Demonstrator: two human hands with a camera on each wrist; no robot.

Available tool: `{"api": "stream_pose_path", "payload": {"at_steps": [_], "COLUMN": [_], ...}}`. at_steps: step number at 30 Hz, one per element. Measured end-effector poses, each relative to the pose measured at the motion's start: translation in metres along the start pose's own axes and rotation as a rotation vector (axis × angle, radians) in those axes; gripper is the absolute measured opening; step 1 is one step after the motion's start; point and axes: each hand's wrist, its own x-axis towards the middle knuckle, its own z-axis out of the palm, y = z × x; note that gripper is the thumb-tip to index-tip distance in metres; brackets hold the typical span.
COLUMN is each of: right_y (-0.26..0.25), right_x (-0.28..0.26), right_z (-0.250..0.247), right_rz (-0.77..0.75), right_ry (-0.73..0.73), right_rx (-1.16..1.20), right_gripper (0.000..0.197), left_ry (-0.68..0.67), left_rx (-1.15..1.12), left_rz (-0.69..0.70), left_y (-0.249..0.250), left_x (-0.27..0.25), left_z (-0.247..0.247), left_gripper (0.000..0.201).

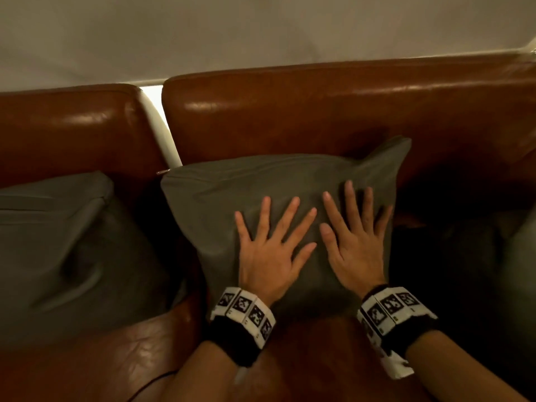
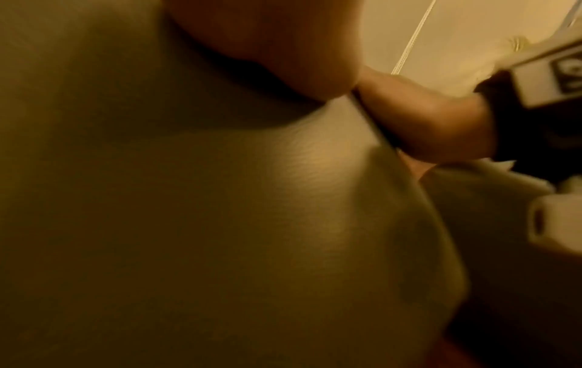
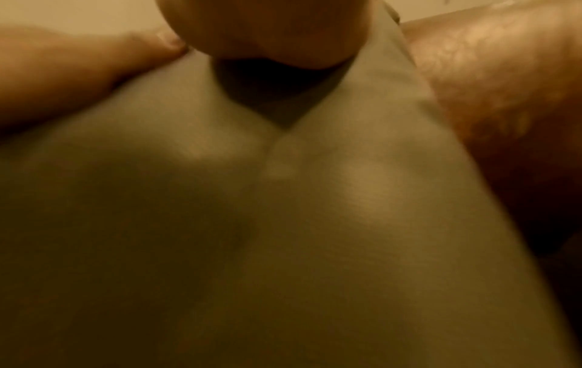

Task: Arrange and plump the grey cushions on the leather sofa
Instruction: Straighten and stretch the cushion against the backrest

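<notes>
A square grey fabric cushion [image 1: 261,187] stands propped against the backrest of a glossy brown leather sofa [image 1: 319,111], its lower edge on the seat and its zip seam running along the top edge, with a small metal zip pull showing at the upper left corner. Both hands lie flat on its front face, side by side and close together near the middle. The left hand [image 1: 269,250] has its fingers straight and spread, palm pressed to the cloth; the right hand [image 1: 353,245] is likewise released and splayed, gripping nothing. In both wrist views the grey cloth fills the blurred picture, with the heel of the palm sunk into it. A second grey cushion [image 1: 66,242] leans on the neighbouring sofa section to the left, apart from the first, and the edge of a third grey cushion [image 1: 522,245] shows dimly at the far right. Each wrist wears a black band [image 1: 232,340] carrying white blocks printed with black-and-white square marker patterns; the small characters beneath them are too blurred to read. A pale wall [image 1: 261,30] rises behind the sofa.
</notes>
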Motion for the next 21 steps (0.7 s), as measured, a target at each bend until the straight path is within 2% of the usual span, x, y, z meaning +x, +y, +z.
{"api": "stream_pose_path", "payload": {"at_steps": [2,4,9,11,13,14,16,17,19,20,21], "right_y": [0.015,0.022,0.023,0.026,0.028,0.032,0.045,0.054,0.069,0.069,0.064], "right_x": [0.002,0.013,0.038,0.03,0.02,0.018,0.013,0.012,0.018,0.027,0.036], "right_z": [0.007,0.019,0.031,0.027,0.026,0.023,0.018,0.014,0.001,-0.011,-0.025], "right_rz": [-0.061,-0.032,0.012,-0.007,0.033,0.122,0.406,0.528,0.801,0.914,0.967], "right_ry": [-0.068,-0.105,-0.122,-0.12,-0.072,-0.038,0.058,0.078,0.034,0.001,-0.019], "right_rx": [-0.046,-0.052,-0.052,-0.033,-0.007,0.036,0.21,0.345,0.728,0.908,1.045], "right_gripper": [0.054,0.055,0.053,0.052,0.053,0.054,0.064,0.072,0.093,0.093,0.086], "left_ry": [0.023,0.008,-0.041,-0.048,-0.072,-0.087,-0.054,-0.007,0.102,0.139,0.176], "left_rx": [0.01,0.02,-0.021,-0.041,-0.041,-0.059,-0.146,-0.275,-0.683,-0.889,-1.052], "left_rz": [-0.106,-0.199,-0.208,-0.185,-0.256,-0.367,-0.643,-0.753,-0.905,-0.974,-1.033], "left_y": [-0.029,-0.054,-0.071,-0.068,-0.075,-0.082,-0.092,-0.095,-0.103,-0.107,-0.111], "left_x": [0.0,0.008,0.036,0.025,0.012,0.007,-0.005,-0.009,-0.006,0.0,0.006], "left_z": [0.006,0.013,0.025,0.023,0.02,0.019,0.014,0.007,-0.01,-0.018,-0.027], "left_gripper": [0.06,0.066,0.066,0.06,0.06,0.061,0.067,0.069,0.073,0.076,0.081]}}
